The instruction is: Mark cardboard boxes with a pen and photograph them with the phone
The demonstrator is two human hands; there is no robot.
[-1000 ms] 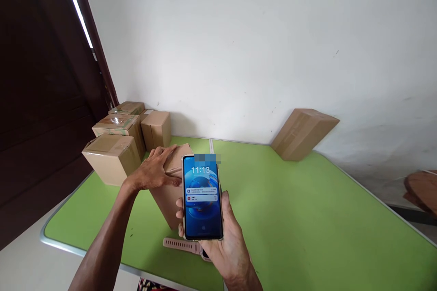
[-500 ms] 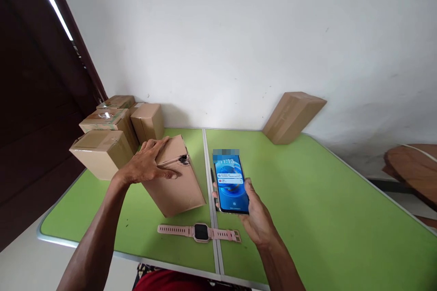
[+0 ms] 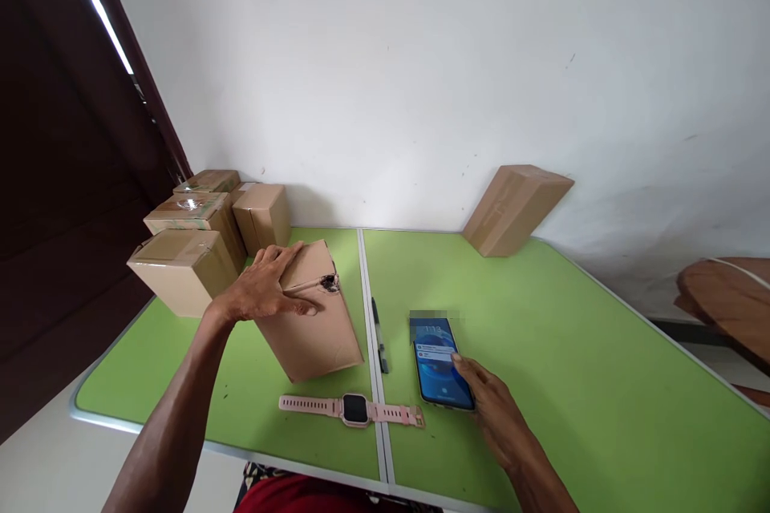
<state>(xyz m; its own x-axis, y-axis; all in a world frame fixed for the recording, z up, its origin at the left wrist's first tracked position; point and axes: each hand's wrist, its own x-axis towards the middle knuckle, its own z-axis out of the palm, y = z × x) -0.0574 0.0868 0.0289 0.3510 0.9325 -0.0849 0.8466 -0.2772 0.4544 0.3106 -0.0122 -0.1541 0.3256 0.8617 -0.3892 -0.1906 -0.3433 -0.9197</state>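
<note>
My left hand (image 3: 265,288) lies across the upper left part of a brown cardboard box (image 3: 316,341), thumb on one face and fingers over the edge, holding it. A dark torn hole shows near the box's right edge. My right hand (image 3: 484,393) grips a smartphone (image 3: 443,381) along its lower right side, with the thumb on the screen edge. The lit blue screen faces up, low over the table. A pink smartwatch (image 3: 354,410) lies flat in front of the box, strap stretched out. Left of the phone lies a black pen (image 3: 378,337).
Several taped cardboard boxes (image 3: 180,264) stand at the left of the green folding table (image 3: 577,361). Another carton (image 3: 517,208) leans against the wall at the back right. A metal seam (image 3: 364,272) runs across the table's middle. Beyond its right edge is a brown rounded object (image 3: 727,304).
My right hand has moved the phone right and down toward the table, uncovering the pen. My left hand and the box have barely shifted.
</note>
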